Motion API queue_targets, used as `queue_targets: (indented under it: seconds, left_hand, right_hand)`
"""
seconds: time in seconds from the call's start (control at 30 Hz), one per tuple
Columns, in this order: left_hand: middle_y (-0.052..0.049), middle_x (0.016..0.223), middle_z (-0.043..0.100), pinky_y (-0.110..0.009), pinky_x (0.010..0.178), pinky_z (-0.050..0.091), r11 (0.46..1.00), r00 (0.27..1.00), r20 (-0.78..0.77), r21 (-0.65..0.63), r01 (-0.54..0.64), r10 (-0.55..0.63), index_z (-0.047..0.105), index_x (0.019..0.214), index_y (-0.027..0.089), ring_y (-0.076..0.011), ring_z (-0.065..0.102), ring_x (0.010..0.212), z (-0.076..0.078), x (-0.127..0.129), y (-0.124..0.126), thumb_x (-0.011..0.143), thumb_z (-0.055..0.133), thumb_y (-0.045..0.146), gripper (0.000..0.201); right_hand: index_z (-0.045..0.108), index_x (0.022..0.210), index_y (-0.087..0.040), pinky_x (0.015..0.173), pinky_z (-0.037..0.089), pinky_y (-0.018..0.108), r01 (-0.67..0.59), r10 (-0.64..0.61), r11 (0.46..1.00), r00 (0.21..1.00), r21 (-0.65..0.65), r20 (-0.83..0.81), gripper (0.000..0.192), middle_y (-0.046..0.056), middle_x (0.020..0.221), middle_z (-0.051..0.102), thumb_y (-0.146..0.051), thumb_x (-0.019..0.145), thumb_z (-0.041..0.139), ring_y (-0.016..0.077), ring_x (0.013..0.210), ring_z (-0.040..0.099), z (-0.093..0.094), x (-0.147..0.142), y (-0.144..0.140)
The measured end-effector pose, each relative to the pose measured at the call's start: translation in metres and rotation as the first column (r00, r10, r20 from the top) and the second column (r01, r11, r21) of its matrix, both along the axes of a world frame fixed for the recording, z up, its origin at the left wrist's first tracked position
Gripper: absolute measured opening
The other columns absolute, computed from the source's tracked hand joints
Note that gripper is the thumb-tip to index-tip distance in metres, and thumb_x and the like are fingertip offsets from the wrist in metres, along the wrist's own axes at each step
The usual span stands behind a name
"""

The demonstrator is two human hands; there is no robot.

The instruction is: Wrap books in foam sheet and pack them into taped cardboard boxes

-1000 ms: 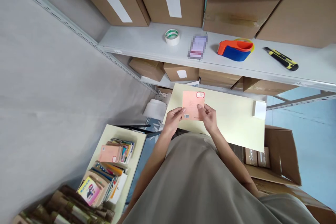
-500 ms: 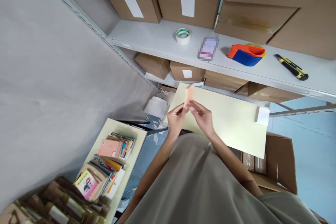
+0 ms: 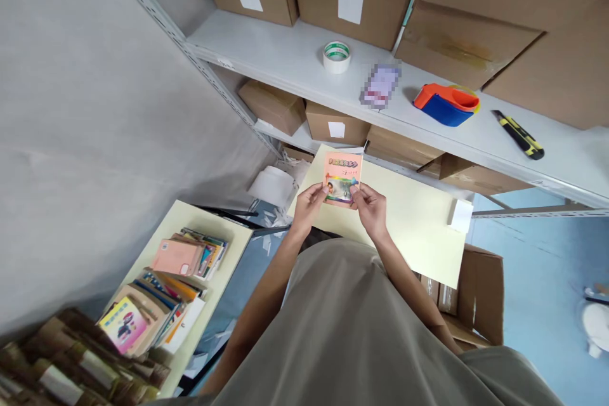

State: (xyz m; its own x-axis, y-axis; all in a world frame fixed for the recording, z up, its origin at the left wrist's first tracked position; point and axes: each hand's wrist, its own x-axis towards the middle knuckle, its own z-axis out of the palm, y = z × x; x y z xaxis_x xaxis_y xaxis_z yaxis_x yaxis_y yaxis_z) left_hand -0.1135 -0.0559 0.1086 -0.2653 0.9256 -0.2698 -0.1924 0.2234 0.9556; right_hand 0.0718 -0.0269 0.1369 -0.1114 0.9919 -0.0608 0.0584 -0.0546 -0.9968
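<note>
Grey metal shelf (image 3: 266, 44): beyond both hands, running across the view, with cartons behind.
Pale yellow worktable (image 3: 409, 216): beneath the hands, most of its bare top extending to the right of the right hand.
Side table (image 3: 178, 219): to the left of the left hand and nearer the body, bearing books in two groups (image 3: 176, 257).
Left hand (image 3: 308, 206) and right hand (image 3: 373, 209): a little apart, each pinching one side edge of the same booklet — thumbs on the front, the other fingers mostly hidden behind.
Peach booklet (image 3: 343, 172): between the two hands, above the left part of the worktable; its long axis points away from the body, and its upper end projects past the thumbs. Neither hand is clearly nearer; the grip sits on the lower half at both sides.
Booklet cover: front faces the wearer — dark-outlined title characters across the top, a smaller line below, then a coloured picture partly covered by the thumbs.
Tape roll (image 3: 337, 58): on the shelf, straight beyond the booklet.
</note>
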Motion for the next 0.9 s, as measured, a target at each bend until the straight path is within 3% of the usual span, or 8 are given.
queue_targets:
  seconds: [0.13,0.3,0.4,0.47,0.57,0.7,0.77,0.9]
  left_hand:
    - [-0.011,0.110,0.088,-0.035,0.090,0.066,0.997,0.993,0.102,-0.050,-0.058,0.062,0.086,0.106,0.020,-0.0236,0.082,0.097,-0.007,0.007,-0.004,0.073,0.096,0.076,0.066]
    - [-0.011,0.110,0.089,-0.036,0.087,0.068,0.992,0.987,0.103,-0.042,-0.123,0.126,0.086,0.109,0.020,-0.0236,0.083,0.097,-0.004,0.010,-0.010,0.072,0.098,0.075,0.067]
    - [-0.011,0.109,0.089,-0.038,0.090,0.068,0.985,0.984,0.045,-0.013,-0.174,0.174,0.086,0.110,0.019,-0.0263,0.084,0.101,-0.002,0.012,-0.011,0.077,0.095,0.075,0.065]
    - [-0.012,0.109,0.089,-0.040,0.093,0.069,0.973,0.973,-0.022,0.024,-0.229,0.230,0.087,0.109,0.018,-0.0281,0.084,0.104,0.002,0.018,-0.012,0.081,0.093,0.074,0.062]
    - [-0.013,0.117,0.089,-0.045,0.102,0.069,0.962,0.961,-0.097,0.114,-0.249,0.260,0.089,0.112,0.018,-0.0311,0.085,0.110,0.011,0.034,-0.016,0.087,0.090,0.071,0.058]
    - [-0.013,0.133,0.087,-0.052,0.117,0.065,0.972,0.983,-0.132,0.215,-0.098,0.128,0.091,0.116,0.022,-0.0328,0.082,0.126,0.022,0.049,-0.027,0.090,0.091,0.066,0.051]
    - [-0.013,0.136,0.086,-0.051,0.118,0.065,0.973,0.982,-0.166,0.224,-0.056,0.094,0.091,0.117,0.023,-0.0322,0.081,0.127,0.022,0.045,-0.029,0.091,0.091,0.066,0.051]
    - [-0.016,0.147,0.081,-0.047,0.110,0.067,0.974,0.979,-0.098,0.163,-0.158,0.176,0.085,0.135,0.022,-0.0330,0.079,0.129,0.016,0.017,-0.023,0.086,0.094,0.073,0.071]
  right_hand:
    - [0.087,0.111,-0.025,0.074,0.061,0.033,0.006,-0.006,1.000,1.000,0.000,0.006,0.058,0.003,0.088,0.081,-0.079,0.099,0.073,0.0234,0.082,0.075,-0.006,0.003,0.004]
    - [0.087,0.120,-0.025,0.093,0.068,0.042,-0.006,0.006,0.999,1.000,-0.038,0.000,0.061,0.008,0.108,0.088,-0.080,0.099,0.072,0.0302,0.104,0.083,-0.009,0.005,0.006]
    - [0.081,0.144,-0.027,0.122,0.062,0.054,0.096,-0.096,0.995,0.995,0.023,0.010,0.067,0.011,0.149,0.081,-0.078,0.101,0.072,0.0350,0.145,0.072,-0.003,0.002,0.001]
    - [0.075,0.154,-0.029,0.133,0.053,0.057,0.120,-0.123,0.989,0.992,0.083,0.030,0.067,0.010,0.166,0.070,-0.074,0.104,0.070,0.0347,0.160,0.061,0.002,-0.004,-0.006]
    - [0.078,0.151,-0.029,0.128,0.059,0.054,0.012,-0.014,0.997,0.999,0.074,0.031,0.065,0.010,0.162,0.073,-0.072,0.103,0.074,0.0354,0.152,0.069,0.005,-0.015,-0.015]
    - [0.085,0.132,-0.024,0.105,0.069,0.042,-0.018,0.015,0.998,0.999,0.058,0.049,0.057,0.010,0.131,0.087,-0.071,0.100,0.079,0.0312,0.121,0.082,0.002,-0.021,-0.015]
    - [0.087,0.120,-0.022,0.095,0.069,0.039,0.004,-0.006,0.998,0.999,0.058,0.041,0.055,0.008,0.114,0.089,-0.072,0.103,0.074,0.0286,0.106,0.083,0.001,-0.016,-0.008]
    - [0.087,0.118,-0.023,0.089,0.070,0.042,-0.033,0.027,0.999,0.990,-0.043,-0.135,0.059,0.007,0.107,0.090,-0.077,0.096,0.081,0.0300,0.100,0.085,0.002,-0.002,0.002]
